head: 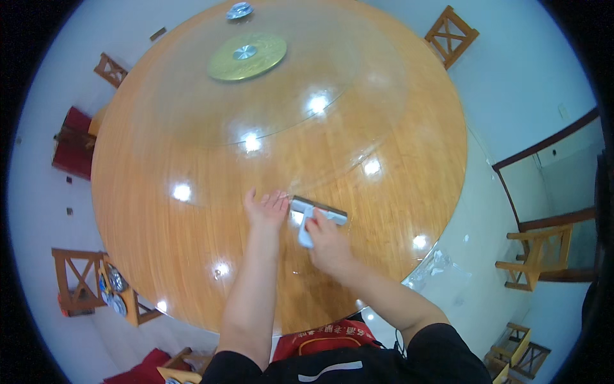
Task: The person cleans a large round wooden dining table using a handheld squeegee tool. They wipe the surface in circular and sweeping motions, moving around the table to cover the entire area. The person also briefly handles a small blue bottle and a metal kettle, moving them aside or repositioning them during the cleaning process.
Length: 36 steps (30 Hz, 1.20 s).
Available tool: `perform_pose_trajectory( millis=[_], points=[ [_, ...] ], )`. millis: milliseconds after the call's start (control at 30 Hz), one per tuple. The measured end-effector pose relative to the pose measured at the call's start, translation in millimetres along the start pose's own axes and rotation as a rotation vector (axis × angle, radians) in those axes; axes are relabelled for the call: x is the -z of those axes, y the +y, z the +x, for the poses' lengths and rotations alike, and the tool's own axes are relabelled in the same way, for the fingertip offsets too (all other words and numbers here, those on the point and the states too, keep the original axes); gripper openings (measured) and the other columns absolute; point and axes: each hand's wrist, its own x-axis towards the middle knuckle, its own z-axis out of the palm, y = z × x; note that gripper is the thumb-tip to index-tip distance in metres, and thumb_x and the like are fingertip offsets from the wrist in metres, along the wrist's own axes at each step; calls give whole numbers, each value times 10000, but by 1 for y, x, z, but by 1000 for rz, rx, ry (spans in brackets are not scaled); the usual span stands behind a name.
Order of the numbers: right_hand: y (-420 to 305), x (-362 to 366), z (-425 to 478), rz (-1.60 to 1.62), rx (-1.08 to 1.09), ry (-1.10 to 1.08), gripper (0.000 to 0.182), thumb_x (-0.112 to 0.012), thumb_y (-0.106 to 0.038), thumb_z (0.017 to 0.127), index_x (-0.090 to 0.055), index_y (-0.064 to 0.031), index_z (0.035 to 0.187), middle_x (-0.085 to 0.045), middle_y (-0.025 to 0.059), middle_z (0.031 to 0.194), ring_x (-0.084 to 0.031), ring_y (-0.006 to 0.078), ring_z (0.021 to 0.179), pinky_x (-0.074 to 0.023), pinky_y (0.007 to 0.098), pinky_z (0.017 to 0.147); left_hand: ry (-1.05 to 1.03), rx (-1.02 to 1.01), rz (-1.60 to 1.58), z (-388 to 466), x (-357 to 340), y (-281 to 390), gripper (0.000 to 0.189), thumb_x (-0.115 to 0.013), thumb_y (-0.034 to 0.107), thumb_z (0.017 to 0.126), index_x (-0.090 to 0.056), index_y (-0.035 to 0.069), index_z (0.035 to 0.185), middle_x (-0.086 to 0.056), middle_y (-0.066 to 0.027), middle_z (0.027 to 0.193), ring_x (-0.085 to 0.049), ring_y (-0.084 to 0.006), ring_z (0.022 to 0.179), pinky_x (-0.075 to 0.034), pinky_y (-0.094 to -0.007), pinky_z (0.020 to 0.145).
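Note:
My right hand grips the pale grey handle of a small squeegee. Its dark blade edge faces away from me, beside the near rim of a large clear glass turntable. At the left end of the squeegee, my left hand is turned palm up with its fingers spread and nothing in it. Whether its fingertips touch the glass rim, I cannot tell. Both hands are over the near half of a round wooden table. A gold disc with a silver hub shows at the turntable's centre.
A stack of small dishes sits at the far side. Wooden chairs surround the table; one at lower left bears a metal pot and dishes. Clear plastic sheeting lies by the right edge. A red apron hangs before me.

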Motion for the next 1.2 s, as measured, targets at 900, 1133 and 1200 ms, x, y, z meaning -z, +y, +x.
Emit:
perform_pose_trajectory(
  millis=[900,1133,1200],
  points=[
    [382,164,163,-436,-495,-41,518,-617,-131,831,-505,-68,1333,-509,198,1300,-568,345,1121,-488,428,914,98,-242,234,-16,21,100,743,-618,471,826,-371,-67,1275,-473,-259,1317,-556,-325,1114,-479,-330,697],
    [214,70,47,-420,-147,146,542,-623,-15,754,-507,-14,1283,-487,275,1257,-561,399,1103,-497,449,896,122,-202,201,-16,34,104,859,-613,432,849,-199,-60,1420,-369,-245,1428,-533,-347,1168,-502,-366,752],
    [192,78,63,-378,-312,37,567,-623,-10,746,-491,-11,1297,-478,287,1272,-577,397,1086,-501,456,894,63,-181,224,-5,42,110,866,-587,424,869,-149,-65,1435,-355,-249,1437,-525,-355,1189,-508,-379,767]
  ],
)
